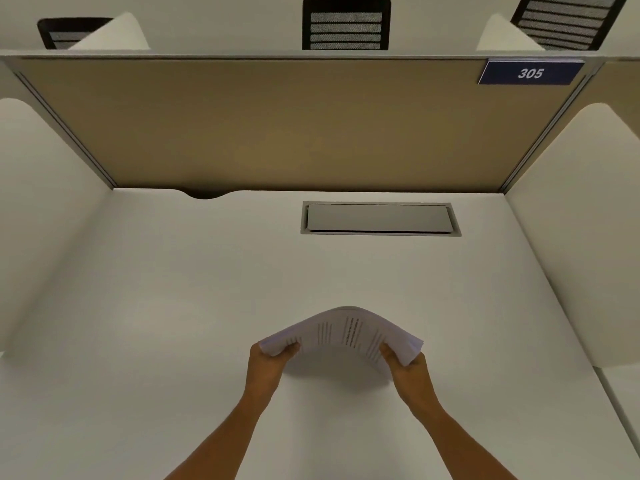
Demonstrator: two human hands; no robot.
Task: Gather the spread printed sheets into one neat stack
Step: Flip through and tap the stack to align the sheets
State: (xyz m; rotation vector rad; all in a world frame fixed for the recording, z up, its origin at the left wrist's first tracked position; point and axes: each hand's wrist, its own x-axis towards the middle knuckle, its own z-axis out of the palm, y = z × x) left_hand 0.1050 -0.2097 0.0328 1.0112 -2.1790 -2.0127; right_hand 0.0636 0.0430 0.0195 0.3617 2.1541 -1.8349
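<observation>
- Nearest the camera, two bare forearms enter from the bottom edge, cut off below the elbows.
- The left hand (273, 358) has its grip clenched on the left end of the stack of printed sheets (341, 336).
- The stack is held above the white counter (156, 306), bowed upward in the middle, long axis running left to right; its print is too small to read.
- The right hand (408, 367) grasps the stack's right end, fingers hidden beneath the paper.
- Far right, a blue sign (530, 73) reads 305.

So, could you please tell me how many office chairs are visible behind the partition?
3: one far left, one centre, one far right. Only their backrests show; others may be hidden.
</observation>
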